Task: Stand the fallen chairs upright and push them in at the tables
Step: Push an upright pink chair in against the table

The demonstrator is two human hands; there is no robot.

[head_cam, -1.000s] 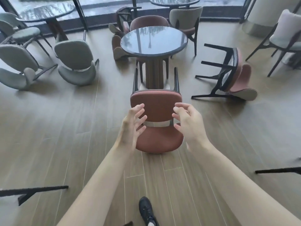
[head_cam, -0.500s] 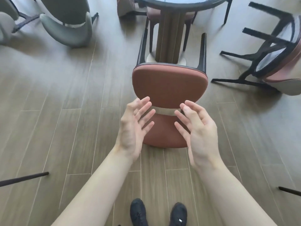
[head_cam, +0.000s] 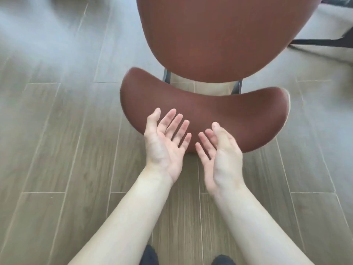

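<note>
chairs: 1 red-brown chair (head_cam: 219, 39), lying tipped over | hands: 2, left hand (head_cam: 165, 144) and right hand (head_cam: 219, 155), both with fingers spread | shoes: 2 dark toes at bottom edge, left shoe (head_cam: 150, 255), right shoe (head_cam: 223, 260) | other chair legs: 1 dark leg (head_cam: 317, 42)

A reddish-brown upholstered chair (head_cam: 219, 35) was seen tipped over on the wooden floor, its curved backrest (head_cam: 206, 115) nearest, rounded seat beyond; dark frame posts were glimpsed between them, apparently metal.
</note>
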